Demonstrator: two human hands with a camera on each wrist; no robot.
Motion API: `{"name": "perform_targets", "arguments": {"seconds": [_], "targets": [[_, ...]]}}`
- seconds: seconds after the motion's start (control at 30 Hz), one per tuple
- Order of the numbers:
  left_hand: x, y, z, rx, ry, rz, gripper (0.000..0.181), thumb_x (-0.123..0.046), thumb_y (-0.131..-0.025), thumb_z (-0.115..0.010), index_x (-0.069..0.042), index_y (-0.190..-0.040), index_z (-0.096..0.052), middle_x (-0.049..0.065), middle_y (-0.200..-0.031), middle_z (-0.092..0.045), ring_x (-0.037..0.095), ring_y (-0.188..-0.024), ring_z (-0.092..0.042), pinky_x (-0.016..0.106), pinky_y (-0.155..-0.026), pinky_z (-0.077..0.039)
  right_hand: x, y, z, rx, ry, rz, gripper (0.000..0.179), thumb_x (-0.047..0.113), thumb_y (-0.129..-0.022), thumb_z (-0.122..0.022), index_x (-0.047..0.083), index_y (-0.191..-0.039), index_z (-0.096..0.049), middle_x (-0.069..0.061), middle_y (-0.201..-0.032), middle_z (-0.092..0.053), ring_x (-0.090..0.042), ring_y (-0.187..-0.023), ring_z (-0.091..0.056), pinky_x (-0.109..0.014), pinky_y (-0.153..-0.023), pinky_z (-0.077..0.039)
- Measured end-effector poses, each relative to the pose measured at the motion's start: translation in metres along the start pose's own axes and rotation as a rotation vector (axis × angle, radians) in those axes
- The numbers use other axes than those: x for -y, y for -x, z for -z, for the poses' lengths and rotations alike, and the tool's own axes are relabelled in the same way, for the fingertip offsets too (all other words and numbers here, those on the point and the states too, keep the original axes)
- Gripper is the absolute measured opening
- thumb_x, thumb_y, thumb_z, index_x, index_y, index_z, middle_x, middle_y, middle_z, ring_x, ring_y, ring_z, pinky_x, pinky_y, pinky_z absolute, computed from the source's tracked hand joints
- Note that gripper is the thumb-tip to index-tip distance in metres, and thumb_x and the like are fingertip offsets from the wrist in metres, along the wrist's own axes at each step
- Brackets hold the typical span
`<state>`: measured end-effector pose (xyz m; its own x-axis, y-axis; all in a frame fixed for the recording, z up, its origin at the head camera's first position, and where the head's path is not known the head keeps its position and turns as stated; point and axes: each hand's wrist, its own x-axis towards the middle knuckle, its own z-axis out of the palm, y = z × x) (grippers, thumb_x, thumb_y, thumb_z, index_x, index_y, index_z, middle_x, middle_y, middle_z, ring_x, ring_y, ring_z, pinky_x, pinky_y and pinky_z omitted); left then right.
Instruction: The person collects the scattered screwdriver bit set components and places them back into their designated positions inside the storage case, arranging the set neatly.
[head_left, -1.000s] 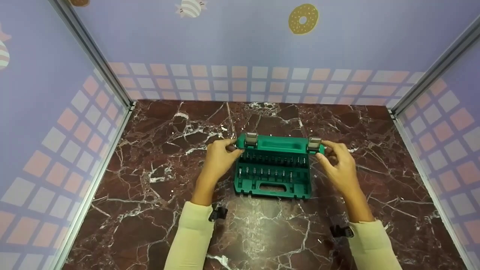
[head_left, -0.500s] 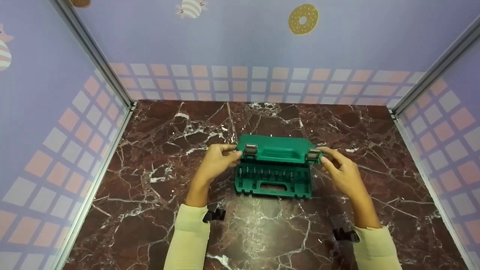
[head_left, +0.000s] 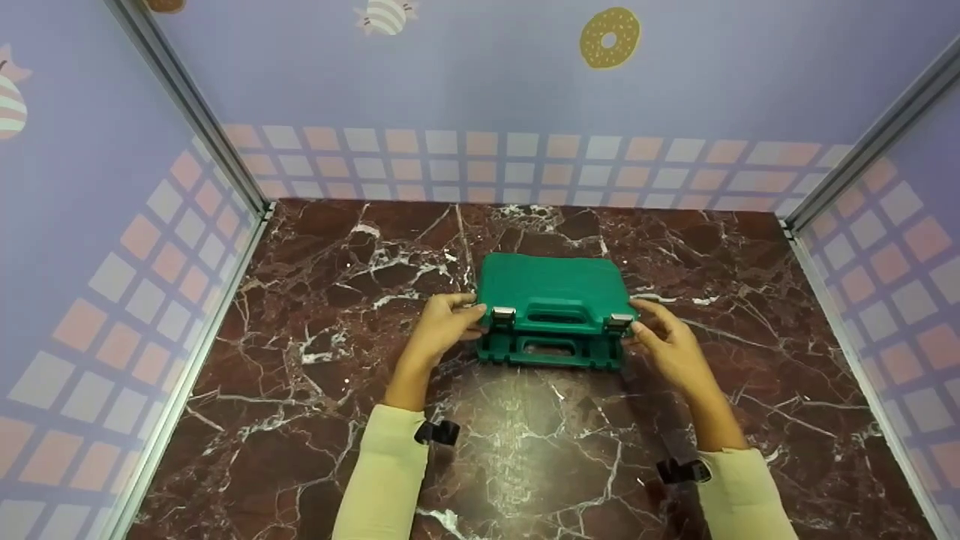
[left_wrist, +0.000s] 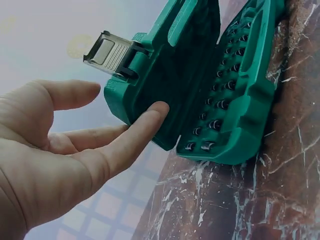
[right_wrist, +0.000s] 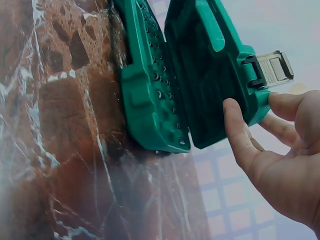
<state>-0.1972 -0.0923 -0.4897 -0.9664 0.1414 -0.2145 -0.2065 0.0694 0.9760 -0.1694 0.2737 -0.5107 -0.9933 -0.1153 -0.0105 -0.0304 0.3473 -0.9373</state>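
A green plastic socket set case lies on the tabletop, its hinged lid [head_left: 555,281] tilted partly down over the base [head_left: 491,354]. Two metal latches, a left latch [head_left: 503,316] and a right latch [head_left: 619,323], stick out from the lid's front edge. My left hand [head_left: 444,326] holds the lid's left front corner, one finger reaching under its inner rim. At the opposite corner, my right hand [head_left: 675,349] grips the lid the same way. Small metal sockets [left_wrist: 215,124] stand in rows inside the base in the left wrist view; the lid hides them in the head view.
Dark red marbled tabletop [head_left: 315,420] surrounds the case. Purple panels with pink and white squares rise as a back wall [head_left: 480,90], a left wall [head_left: 82,210] and a right wall. Black wrist straps [head_left: 439,432] sit at both sleeve cuffs.
The lid has swung down toward the base, covering the sockets that showed earlier in the head view. Both hands have kept at its front corners and come down with it.
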Motion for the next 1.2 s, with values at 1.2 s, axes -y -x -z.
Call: {"name": "perform_targets", "arguments": {"seconds": [1.2], "targets": [[0.040, 0.004, -0.024, -0.114, -0.563, -0.080, 0.086, -0.004, -0.067, -0.094, 0.007, -0.141, -0.052, 0.029, -0.128, -0.059, 0.042, -0.120, -0.059, 0.050, -0.109, -0.049, -0.020, 0.009, -0.028, 0.037, 0.471, -0.020, 0.082, 0.007, -0.087, -0.082, 0.008, -0.156, -0.039, -0.034, -0.126, -0.057, -0.039, -0.101, -0.063, -0.049, -0.079, -0.054]]}}
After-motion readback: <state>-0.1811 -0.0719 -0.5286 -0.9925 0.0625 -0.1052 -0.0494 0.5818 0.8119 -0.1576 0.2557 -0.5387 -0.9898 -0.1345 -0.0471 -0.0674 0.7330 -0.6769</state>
